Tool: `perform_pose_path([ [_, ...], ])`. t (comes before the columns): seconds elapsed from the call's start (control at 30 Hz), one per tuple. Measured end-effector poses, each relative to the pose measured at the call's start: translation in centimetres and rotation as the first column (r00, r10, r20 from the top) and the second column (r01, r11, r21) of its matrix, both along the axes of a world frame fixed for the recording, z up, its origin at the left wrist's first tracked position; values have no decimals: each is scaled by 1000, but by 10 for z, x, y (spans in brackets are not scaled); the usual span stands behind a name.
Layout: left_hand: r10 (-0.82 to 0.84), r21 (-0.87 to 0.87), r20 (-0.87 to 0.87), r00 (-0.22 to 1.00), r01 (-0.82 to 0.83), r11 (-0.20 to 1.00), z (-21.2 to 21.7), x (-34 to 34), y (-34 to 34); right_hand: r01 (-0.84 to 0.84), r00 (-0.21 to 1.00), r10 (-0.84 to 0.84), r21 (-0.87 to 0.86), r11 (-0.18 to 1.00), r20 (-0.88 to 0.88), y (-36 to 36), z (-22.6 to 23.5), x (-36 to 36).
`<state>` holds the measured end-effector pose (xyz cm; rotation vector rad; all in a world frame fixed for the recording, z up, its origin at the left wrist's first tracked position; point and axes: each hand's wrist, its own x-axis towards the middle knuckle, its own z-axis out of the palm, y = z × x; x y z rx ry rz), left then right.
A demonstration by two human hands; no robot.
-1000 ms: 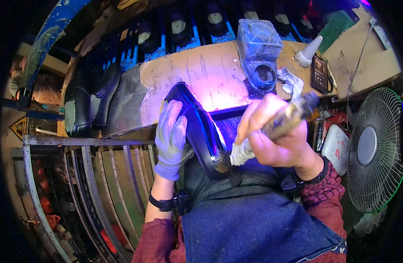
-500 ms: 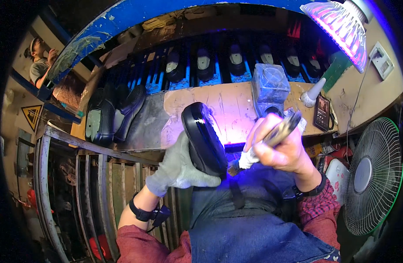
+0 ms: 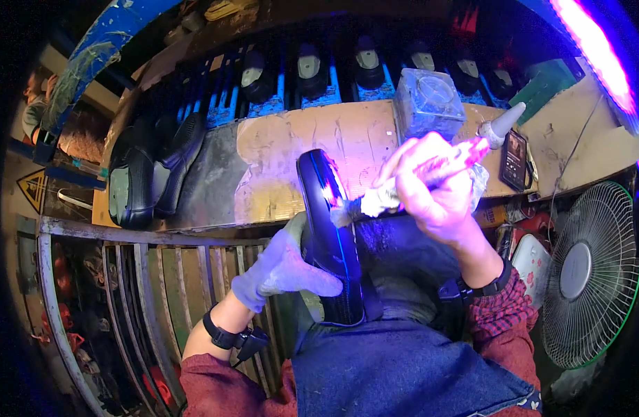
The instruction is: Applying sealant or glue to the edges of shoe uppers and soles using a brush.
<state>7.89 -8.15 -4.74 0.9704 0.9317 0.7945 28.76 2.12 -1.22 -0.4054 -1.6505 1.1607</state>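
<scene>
My left hand (image 3: 288,271), in a grey glove, is closed round a black shoe (image 3: 326,240) and holds it up before my lap, its side facing the lamp light. Bare, my right hand (image 3: 430,184) grips a brush (image 3: 382,200) whose handle has white wrapping near the bristles. The bristle end (image 3: 343,213) touches the shoe's right edge, where wet-looking shine shows. Part of the brush handle is hidden by my fingers.
Behind lies a cardboard-covered bench (image 3: 277,156) with black shoes (image 3: 133,177) at left and a translucent box (image 3: 430,101). Several shoes sit on a blue-lit rack (image 3: 309,69). A fan (image 3: 576,271) stands right, a metal rail (image 3: 138,236) left, a bright lamp (image 3: 597,55) above.
The brush has moved up and left from below the shoe's edge onto it. The shoe has turned more upright, with its side showing more. The whole view has shifted slightly.
</scene>
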Motion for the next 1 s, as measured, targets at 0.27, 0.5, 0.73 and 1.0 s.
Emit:
perform_pose_path([
  [0.27,77,225,27,997,-81,971,-104,-40,-1,-70,995,77,-111,991,56,-15,-28,14],
  [0.5,478,-240,449,755,-414,878,-35,26,-1,630,721,-606,46,775,337,38,-64,84],
  [0.73,639,-460,605,474,-448,767,-36,47,-37,642,660,-626,122,757,415,36,-66,96],
  [1.0,732,-304,193,654,-669,678,-44,48,-28,204,979,-179,-432,878,100,-22,-55,41],
])
